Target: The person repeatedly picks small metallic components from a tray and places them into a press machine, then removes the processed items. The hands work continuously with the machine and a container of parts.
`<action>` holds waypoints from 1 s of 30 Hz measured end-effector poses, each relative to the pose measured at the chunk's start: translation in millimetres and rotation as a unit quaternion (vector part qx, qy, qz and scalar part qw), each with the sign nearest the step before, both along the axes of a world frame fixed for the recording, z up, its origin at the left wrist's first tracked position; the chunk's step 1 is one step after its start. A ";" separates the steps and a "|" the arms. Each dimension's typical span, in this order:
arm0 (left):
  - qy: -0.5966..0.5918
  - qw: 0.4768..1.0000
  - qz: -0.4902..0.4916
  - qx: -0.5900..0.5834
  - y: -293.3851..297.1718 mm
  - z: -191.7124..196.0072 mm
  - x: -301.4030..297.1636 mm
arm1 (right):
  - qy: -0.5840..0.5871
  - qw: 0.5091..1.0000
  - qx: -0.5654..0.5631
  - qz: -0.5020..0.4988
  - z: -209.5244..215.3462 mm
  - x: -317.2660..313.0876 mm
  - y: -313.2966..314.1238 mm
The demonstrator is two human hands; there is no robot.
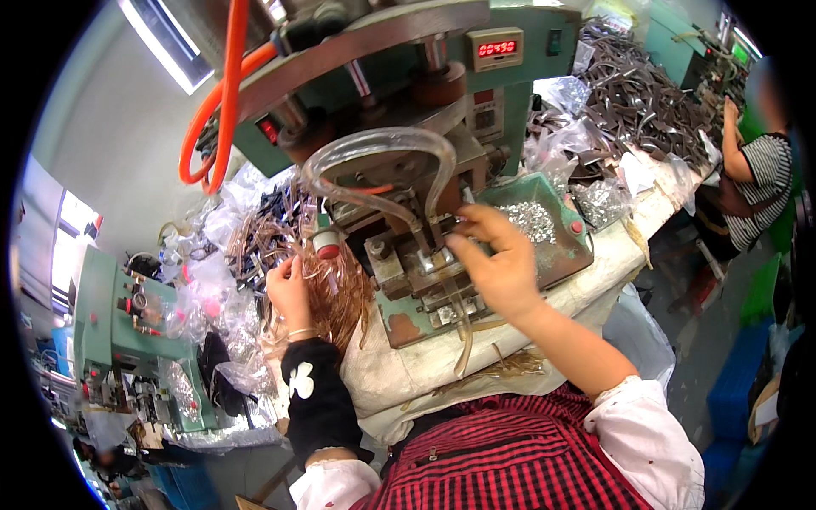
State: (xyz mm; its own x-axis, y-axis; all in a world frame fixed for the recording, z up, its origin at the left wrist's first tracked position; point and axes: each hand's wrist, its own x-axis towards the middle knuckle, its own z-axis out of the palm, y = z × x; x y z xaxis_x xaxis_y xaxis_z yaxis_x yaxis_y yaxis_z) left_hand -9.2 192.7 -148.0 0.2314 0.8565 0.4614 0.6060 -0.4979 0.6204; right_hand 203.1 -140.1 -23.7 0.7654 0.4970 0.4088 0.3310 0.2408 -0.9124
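Strands of thin copper-coloured strip (336, 293) lay in a loose heap just right of my left hand (289, 293), and that hand had its fingers pinched together on a few of them, the wrist wrapped in a black sleeve (319, 404). My right hand (497, 259) reached forward to the metal fixture (425, 263) of the green press machine (442, 110); its fingers were bent and drawn close at the fixture, but I could not tell whether they gripped anything. A clear plastic tube (382, 149) looped above that hand and ran down past the fixture. Just beyond my right hand sat a green tray (565, 251) of small silvery parts. A red counter display (497, 48) glowed on the machine higher up, and orange hoses (225, 102) curved away up and to the left. The desk (612, 263), covered in worn pale cloth, carried it all. Far to the right, past heaps of dark metal pieces (637, 93), another person in a striped top (765, 183) worked at the same desk.
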 end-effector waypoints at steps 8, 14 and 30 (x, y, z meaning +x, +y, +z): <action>-0.424 0.881 -0.188 -0.089 -148.9 130.4 41.3 | 0.133 0.986 0.049 0.090 11.8 -13.4 7.4; -0.058 0.893 -0.388 0.220 -243.8 169.1 32.3 | 0.087 0.990 0.009 0.112 34.9 -35.1 -16.8; -0.071 0.818 -0.454 0.347 -239.9 132.1 86.7 | -0.198 0.909 -0.327 -0.170 -58.9 64.1 -101.4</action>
State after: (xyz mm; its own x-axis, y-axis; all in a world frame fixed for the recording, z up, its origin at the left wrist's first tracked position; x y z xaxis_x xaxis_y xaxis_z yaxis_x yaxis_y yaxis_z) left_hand 77.5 -47.2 -15.9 0.5284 -0.1179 0.8408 -0.2624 -0.9645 0.0297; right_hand 267.2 -241.4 -82.6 0.7773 0.4953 0.3879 0.6182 -0.4864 -0.6175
